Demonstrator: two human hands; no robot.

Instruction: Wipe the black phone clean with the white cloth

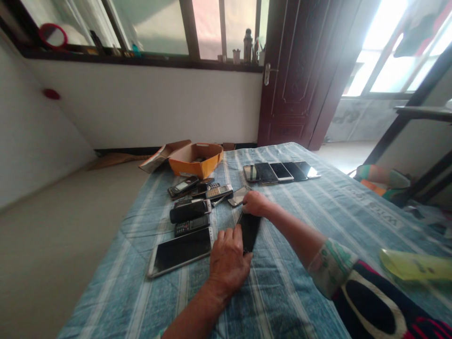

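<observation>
Both my hands grip one black phone (249,230) over the striped blue cloth (303,221). My left hand (228,261) is closed on its near end, my right hand (256,204) on its far end. A large dark smartphone (180,251) lies just left of my left hand. Beyond it sits a pile of old keypad phones (192,202). A row of several smartphones (280,171) lies side by side farther back.
An orange cardboard box (196,160) with its lid beside it stands at the cloth's far left corner. A yellow-green object (415,266) lies at the right. A dark door (300,70) and a window sill with bottles are behind.
</observation>
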